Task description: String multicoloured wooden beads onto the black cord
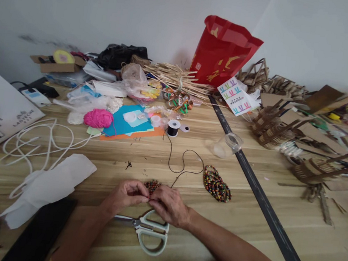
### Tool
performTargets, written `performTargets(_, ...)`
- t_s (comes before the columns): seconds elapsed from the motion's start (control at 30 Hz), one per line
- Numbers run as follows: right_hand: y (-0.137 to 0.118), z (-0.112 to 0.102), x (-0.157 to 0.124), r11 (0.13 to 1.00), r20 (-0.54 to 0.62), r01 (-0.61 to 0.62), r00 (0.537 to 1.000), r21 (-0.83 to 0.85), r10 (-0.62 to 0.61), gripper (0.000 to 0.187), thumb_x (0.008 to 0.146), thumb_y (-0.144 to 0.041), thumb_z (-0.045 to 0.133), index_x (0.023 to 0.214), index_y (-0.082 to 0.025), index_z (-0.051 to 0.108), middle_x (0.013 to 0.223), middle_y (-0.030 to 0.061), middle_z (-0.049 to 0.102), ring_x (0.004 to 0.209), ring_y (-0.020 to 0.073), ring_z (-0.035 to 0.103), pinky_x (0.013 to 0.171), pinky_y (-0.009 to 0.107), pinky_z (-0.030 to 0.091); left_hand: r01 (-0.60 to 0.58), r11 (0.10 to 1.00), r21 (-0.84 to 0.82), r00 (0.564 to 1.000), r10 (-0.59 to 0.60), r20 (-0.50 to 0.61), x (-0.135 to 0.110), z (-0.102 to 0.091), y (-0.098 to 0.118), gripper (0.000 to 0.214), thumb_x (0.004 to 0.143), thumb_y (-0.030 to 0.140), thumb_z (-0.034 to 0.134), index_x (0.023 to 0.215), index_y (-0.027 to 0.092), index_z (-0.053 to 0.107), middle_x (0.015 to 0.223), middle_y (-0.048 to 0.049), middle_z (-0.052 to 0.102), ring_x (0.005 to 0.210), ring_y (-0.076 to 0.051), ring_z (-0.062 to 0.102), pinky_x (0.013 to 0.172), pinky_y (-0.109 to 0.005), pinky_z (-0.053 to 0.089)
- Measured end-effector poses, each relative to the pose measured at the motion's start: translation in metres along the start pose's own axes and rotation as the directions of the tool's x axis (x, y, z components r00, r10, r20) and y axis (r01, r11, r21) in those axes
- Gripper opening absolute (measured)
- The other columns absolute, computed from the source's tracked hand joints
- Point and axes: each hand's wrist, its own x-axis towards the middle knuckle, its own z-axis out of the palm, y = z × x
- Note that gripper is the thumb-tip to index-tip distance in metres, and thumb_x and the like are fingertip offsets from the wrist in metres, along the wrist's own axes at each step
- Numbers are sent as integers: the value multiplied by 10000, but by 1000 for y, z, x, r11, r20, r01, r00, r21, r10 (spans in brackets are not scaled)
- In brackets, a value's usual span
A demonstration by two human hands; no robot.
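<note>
The left hand [127, 196] and the right hand [168, 206] meet fingertip to fingertip at the near centre of the worktop [243, 234]. Both are pinched closed on a small cluster of coloured beads [152, 185], which shows just past the fingertips at 12 o'clock. A thin black cord [185, 166] leaves the right hand toward 1 o'clock, loops, and runs up to a black spool [173, 127].

Handling judgement: the beads are light, hard and smooth, so they are likely to roll or slip if released. The cord is limp and thin. Grip is best taken with fingertip pinches, one hand on the cord close to its free end, the other on the beaded section; a whole-hand grasp would hide the work.

Scissors [149, 232] lie flat at 6 o'clock, partly under the right hand, handles toward the person. A second beaded piece [217, 184] lies at 2 o'clock, apart from both hands. White cloth [54, 183] lies at 9 o'clock beside a loose white cable [36, 140]. A pink yarn ball [98, 118] sits at 11 o'clock, well apart.
</note>
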Motion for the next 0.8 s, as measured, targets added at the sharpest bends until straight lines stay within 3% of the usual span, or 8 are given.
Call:
performTargets(0.53,-1,0,-1,1000,-3,22,1000,-11,-22,92,901,-249,531,914,-171,485,769,55,596,713,153,551,635,251,456,-81,996,-46,994,84,76,0,3,2,251,622,332,787,620,128,642,705,-25,620,688,-145,566,666,-255,439)
performTargets(0.8,-1,-3,0,997,14,49,999,-65,-49,91,907,-242,529,949,-173,487,817,62,601,772,151,570,659,238,471,-117,990,85,989,108,100,-1,4,5,227,678,339,738,626,133,658,689,-24,599,679,-147,541,659,-253,424)
